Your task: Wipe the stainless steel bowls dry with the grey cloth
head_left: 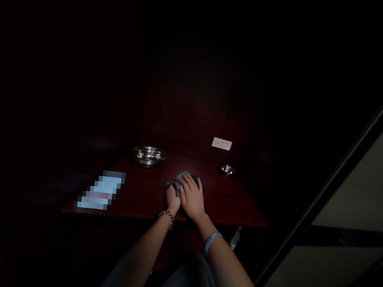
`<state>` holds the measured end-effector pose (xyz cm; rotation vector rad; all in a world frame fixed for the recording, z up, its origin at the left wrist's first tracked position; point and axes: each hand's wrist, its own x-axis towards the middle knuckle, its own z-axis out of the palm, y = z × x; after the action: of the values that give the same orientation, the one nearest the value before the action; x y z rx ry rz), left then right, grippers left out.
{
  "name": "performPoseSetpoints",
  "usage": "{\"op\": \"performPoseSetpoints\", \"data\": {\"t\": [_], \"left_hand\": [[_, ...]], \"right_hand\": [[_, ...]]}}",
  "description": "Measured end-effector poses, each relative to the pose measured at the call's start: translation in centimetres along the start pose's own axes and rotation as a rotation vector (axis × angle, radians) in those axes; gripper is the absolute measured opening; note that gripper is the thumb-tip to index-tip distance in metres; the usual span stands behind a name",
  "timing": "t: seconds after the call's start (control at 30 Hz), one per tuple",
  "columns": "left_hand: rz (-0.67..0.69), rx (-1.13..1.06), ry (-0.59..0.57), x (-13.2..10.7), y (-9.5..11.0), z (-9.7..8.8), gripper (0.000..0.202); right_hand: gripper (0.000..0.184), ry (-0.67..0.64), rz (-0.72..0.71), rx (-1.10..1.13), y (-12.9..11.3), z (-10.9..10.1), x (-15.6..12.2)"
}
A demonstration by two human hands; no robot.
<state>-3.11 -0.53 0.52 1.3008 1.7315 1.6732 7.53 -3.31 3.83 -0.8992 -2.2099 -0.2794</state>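
Observation:
A crumpled grey cloth (182, 177) is bunched between my two hands above the reddish-brown desk. My left hand (172, 201), with a beaded bracelet at the wrist, is closed against the cloth's lower side; its fingertips are hidden. Over the right part of the cloth lies my right hand (192, 200), its fingers bent slightly and pressing on it. A dark object (202, 186) shows just past the right fingers, mostly covered, and I cannot make out its kind. A light blue band circles the right wrist.
Toward the back left of the desk (236, 207) stands a wide shiny metal bowl (148, 156). A small metal bowl (226, 170) is at the back right, below a white wall socket (222, 143). A blurred-out bright rectangle (100, 191) lies at the left. Dark walls surround the desk.

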Motion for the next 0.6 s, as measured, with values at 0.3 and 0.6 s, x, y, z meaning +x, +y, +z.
{"op": "performPoseSetpoints", "data": {"t": [0.3,0.6], "left_hand": [[-0.067,-0.018,0.094,0.4,0.2,0.7,0.025],[-0.034,0.007,0.108,0.5,0.1,0.7,0.031]], "right_hand": [[0.057,-0.087,0.129,-0.061,1.4,-0.9,-5.0],[0.059,-0.047,0.452,0.029,1.4,0.4,-6.3]]}}
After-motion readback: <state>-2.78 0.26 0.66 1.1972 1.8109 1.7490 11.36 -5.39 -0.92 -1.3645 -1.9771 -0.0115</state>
